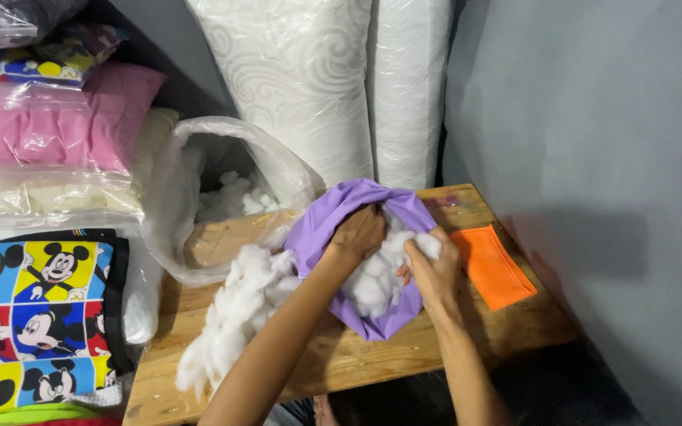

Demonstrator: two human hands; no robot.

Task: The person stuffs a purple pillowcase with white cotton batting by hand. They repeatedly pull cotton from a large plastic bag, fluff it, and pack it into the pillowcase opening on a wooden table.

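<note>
A purple fabric cover (321, 225) lies bunched in the middle of the wooden table (515, 323), its mouth turned up toward the person and already bulging with white fibre stuffing (372, 284). The left hand (357, 234) is pushed into the opening, fingers curled and closed on the stuffing inside, apparently pressing it deeper. The right hand (433, 264) pinches a tuft of stuffing at the cover's rim, its grip closed on that tuft and seemingly on the edge of the cloth too, which holds the mouth open for the other hand.

A loose heap of stuffing (234, 315) trails off to the left of the cover, touching it, close enough to grab from. Behind that, a clear plastic bag (199, 173) stands open at the table's back corner with more stuffing in it. An orange fabric piece (491, 267) lies flat just beside the right hand. White wrapped pillows (309, 79) lean against the wall behind, and a cartoon-print cushion (37, 315) sits well to the left with packed pink pillows (57, 126) above it.
</note>
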